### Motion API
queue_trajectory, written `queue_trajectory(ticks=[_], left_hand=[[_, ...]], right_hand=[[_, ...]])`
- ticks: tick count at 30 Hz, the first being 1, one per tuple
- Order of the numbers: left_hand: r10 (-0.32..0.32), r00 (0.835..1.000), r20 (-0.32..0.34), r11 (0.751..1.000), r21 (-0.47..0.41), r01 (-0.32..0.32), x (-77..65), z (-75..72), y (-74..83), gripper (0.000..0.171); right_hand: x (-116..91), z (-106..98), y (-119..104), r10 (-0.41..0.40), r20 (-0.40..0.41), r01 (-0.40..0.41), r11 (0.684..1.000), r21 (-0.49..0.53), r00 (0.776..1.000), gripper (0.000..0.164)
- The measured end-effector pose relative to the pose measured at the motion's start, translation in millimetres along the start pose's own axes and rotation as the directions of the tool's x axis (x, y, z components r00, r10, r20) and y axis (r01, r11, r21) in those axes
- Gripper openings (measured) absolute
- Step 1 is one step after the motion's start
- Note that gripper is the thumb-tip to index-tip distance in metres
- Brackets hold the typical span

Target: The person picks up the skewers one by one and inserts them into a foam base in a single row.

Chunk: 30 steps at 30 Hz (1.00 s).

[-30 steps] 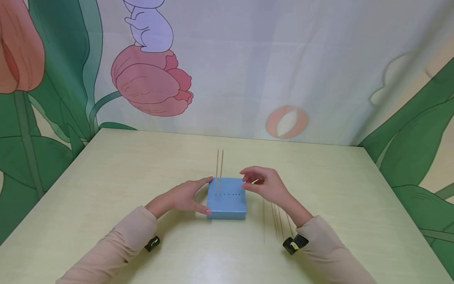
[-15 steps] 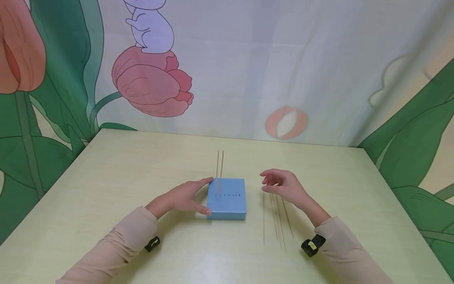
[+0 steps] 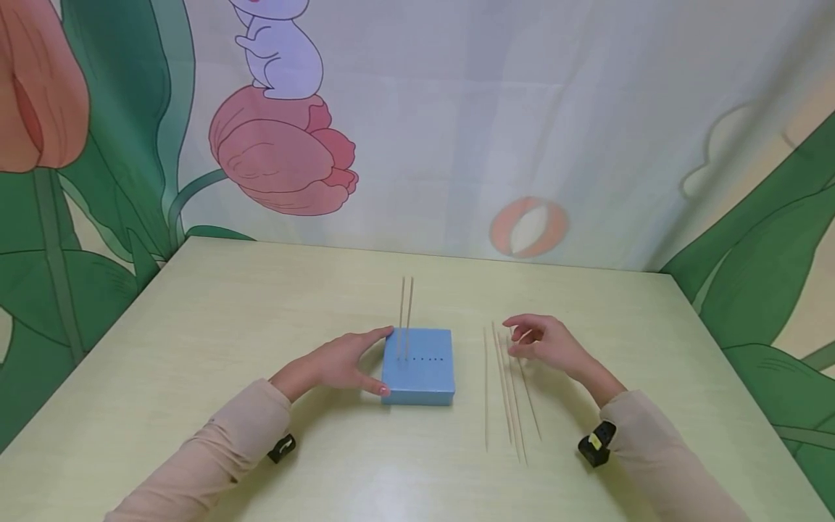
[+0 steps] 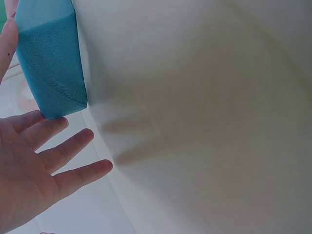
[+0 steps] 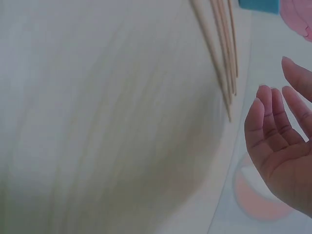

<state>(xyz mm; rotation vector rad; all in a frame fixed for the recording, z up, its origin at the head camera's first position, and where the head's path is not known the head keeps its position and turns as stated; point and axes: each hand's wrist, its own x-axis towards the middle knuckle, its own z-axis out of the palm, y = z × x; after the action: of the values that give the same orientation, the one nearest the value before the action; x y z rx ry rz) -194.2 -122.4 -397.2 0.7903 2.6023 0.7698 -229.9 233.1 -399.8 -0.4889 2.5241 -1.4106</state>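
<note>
A blue block [image 3: 419, 377] with a row of small holes across its top lies on the table. Two thin wooden sticks [image 3: 405, 312] stand upright in its leftmost holes. My left hand [image 3: 341, 359] touches the block's left side, thumb at the front corner and index finger at the back one. In the left wrist view its other fingers [image 4: 73, 151] are straight and spread. To the right, several loose wooden sticks [image 3: 509, 406] lie roughly side by side. Above their far ends hovers my right hand [image 3: 554, 344], its fingers loosely bent with nothing between them.
The pale wooden table [image 3: 261, 290] reaches back to a printed curtain [image 3: 404, 145] with flowers and a white animal. Dark wrist devices sit on both forearms, the left one [image 3: 282, 448] close to the tabletop.
My right hand has moved from beside the block's right edge to the right, over the loose sticks, uncovering more of them. My left hand and the block keep their places.
</note>
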Motion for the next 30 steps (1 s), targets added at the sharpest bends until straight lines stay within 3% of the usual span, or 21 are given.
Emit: queue_trajectory(ticks=[15, 30], left_hand=[[0.012, 1.0, 0.001, 1.0, 0.002, -0.012, -0.6, -1.6, -0.8, 0.101], [-0.018, 1.0, 0.006, 1.0, 0.006, 0.018, -1.9, -2.8, 2.4, 0.101]], right_hand=[[21.4, -16.7, 30.9, 0.067, 0.101, -0.063, 0.997, -0.044, 0.993, 0.056], [28.1, -20.0, 39.9, 0.035, 0.179, 0.0, 0.981, -0.194, 0.983, 0.066]])
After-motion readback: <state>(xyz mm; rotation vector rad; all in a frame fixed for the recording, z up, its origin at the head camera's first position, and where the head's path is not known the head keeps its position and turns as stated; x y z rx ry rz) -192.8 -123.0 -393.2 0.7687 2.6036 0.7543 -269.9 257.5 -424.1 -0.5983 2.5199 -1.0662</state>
